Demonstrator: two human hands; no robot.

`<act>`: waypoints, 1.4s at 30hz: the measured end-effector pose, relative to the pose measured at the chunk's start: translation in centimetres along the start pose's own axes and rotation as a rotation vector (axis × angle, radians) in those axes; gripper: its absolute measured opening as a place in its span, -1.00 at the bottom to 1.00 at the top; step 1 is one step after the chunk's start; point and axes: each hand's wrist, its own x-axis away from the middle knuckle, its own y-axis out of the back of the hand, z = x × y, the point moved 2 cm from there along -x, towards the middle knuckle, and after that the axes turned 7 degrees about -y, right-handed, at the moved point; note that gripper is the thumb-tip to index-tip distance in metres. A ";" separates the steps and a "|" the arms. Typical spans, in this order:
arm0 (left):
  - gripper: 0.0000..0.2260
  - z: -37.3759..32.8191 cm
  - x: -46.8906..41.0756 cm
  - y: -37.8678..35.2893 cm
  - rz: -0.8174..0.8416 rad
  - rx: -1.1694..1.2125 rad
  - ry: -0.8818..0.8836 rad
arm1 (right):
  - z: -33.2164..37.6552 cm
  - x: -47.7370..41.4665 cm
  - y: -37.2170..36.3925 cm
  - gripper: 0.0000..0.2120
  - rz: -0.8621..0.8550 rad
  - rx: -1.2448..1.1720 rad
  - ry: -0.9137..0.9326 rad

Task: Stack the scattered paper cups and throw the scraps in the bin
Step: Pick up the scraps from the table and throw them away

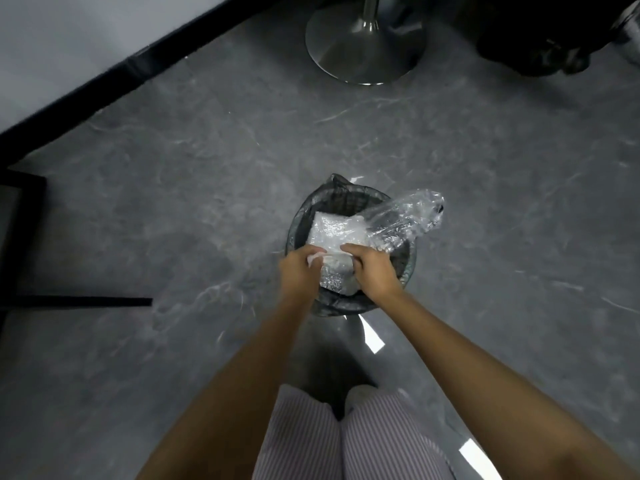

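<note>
My left hand [299,270] has its fingers [313,255] curled in, pinching a whitish edge of the bundle of plastic scraps [332,233], and my right hand [372,268] is curled over the same bundle from the other side, gripping it with the knuckles up. The bundle looks like crumpled bubble wrap and sits in the mouth of the bin [410,268]; I cannot tell whether it rests on anything inside. A loose sheet of clear film [408,213] trails from it out over the bin's far right rim. The bin is round, lined with a dark bag [337,183] bunched at the far edge, and stands on the grey marbled floor [173,202]. A white strip [373,336] lies on the floor just on my side of the bin, above my striped trousers [346,445]. Well beyond the bin is a chrome pedestal base [365,43], and a black frame [24,237] stands at the left
</note>
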 end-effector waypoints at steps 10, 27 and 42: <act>-0.77 2.1 -2.7 -4.6 0.096 -0.100 0.093 | -3.4 -3.2 -4.1 -0.71 0.362 0.290 -0.236; -0.81 -14.5 7.2 7.5 0.145 -0.135 0.020 | 6.9 11.7 12.3 -0.83 0.006 -0.193 -0.141; -0.74 -37.5 19.0 13.0 0.446 -0.016 -0.241 | 10.2 33.2 33.3 -0.76 -0.436 -0.718 -0.320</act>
